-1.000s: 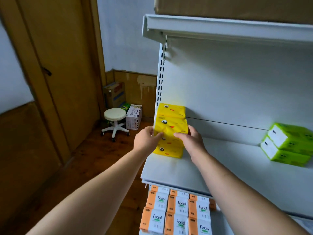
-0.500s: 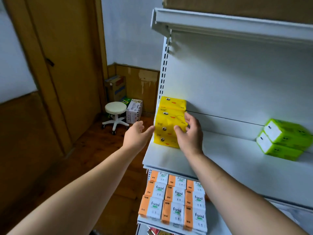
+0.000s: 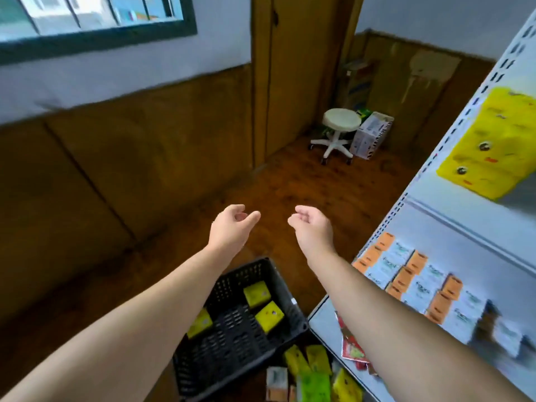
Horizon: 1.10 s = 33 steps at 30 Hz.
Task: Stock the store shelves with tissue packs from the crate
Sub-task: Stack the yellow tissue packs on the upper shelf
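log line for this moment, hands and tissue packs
left hand: empty, loosely curled | right hand: empty, loosely curled | yellow tissue stack: on shelf | crate: three yellow packs inside

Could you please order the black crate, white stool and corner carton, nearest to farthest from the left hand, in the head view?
1. black crate, just below the left hand.
2. white stool, across the floor.
3. corner carton, behind the stool.
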Each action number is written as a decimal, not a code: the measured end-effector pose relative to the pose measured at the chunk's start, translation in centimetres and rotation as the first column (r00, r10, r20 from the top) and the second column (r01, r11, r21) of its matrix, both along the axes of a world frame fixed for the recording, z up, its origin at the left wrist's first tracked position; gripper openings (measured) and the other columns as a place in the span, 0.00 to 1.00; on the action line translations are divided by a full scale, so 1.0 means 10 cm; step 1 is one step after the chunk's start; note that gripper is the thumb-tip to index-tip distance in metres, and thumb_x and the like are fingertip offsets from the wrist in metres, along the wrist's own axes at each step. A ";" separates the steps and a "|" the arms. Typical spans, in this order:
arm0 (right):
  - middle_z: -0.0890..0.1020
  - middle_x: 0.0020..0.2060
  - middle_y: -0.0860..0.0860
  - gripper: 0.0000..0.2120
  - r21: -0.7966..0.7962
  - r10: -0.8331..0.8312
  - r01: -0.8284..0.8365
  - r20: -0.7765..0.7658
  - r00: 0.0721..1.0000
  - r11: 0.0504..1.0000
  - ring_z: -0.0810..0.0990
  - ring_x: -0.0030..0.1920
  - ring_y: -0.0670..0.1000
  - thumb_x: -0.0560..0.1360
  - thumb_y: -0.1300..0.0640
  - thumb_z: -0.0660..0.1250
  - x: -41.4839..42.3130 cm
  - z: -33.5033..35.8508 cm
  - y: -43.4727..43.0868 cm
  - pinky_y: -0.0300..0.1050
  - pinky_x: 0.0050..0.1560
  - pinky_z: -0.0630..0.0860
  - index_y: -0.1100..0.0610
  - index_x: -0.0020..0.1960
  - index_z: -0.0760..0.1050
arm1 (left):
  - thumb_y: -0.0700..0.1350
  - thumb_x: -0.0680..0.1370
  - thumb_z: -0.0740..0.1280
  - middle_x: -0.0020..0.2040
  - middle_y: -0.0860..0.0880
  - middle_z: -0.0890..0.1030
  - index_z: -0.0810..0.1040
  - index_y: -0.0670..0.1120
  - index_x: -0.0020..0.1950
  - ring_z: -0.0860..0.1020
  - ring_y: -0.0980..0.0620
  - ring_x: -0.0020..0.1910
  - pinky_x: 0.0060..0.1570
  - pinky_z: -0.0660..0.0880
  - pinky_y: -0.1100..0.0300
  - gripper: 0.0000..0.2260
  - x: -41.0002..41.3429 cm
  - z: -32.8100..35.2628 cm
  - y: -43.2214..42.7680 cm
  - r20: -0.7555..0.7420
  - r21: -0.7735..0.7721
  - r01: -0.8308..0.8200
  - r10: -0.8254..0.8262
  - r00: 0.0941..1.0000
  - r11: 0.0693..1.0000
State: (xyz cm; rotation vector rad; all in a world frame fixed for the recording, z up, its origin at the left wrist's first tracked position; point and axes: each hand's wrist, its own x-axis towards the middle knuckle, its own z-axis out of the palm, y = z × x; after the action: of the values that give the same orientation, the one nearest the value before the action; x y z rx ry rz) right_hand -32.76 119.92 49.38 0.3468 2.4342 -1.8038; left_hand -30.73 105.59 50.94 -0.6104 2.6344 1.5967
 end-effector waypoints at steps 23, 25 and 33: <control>0.78 0.60 0.52 0.16 0.161 0.205 -0.434 0.704 0.680 0.886 0.75 0.60 0.53 0.75 0.55 0.66 -0.21 -5.33 -2.29 0.38 0.52 0.68 0.55 0.62 0.75 | 0.49 0.78 0.63 0.63 0.48 0.75 0.68 0.45 0.70 0.75 0.48 0.58 0.59 0.72 0.54 0.21 0.12 -5.26 -2.06 0.698 0.120 -0.323 0.151 0.700 0.939; 0.77 0.61 0.52 0.16 0.168 0.242 -0.490 0.707 0.664 0.855 0.75 0.60 0.53 0.75 0.55 0.66 -0.25 -5.90 -2.42 0.40 0.54 0.69 0.55 0.62 0.75 | 0.49 0.78 0.63 0.66 0.44 0.74 0.67 0.42 0.70 0.73 0.42 0.63 0.63 0.70 0.52 0.22 0.10 -5.90 -2.06 0.727 0.067 -0.376 0.212 0.653 0.924; 0.73 0.66 0.57 0.26 0.177 0.341 -0.603 0.687 0.642 0.778 0.72 0.66 0.58 0.74 0.56 0.66 -0.30 -7.41 -2.69 0.46 0.62 0.69 0.58 0.70 0.66 | 0.43 0.74 0.63 0.66 0.37 0.71 0.64 0.39 0.70 0.70 0.35 0.64 0.63 0.69 0.45 0.25 0.21 -7.50 -1.98 0.763 -0.192 -0.636 0.522 0.383 0.748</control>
State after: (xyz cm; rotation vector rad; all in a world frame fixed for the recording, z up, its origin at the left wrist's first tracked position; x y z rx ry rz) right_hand -35.74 93.00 -24.72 0.2256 2.0827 -0.7799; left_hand -28.67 85.81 -24.02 -1.8845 1.6608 1.0992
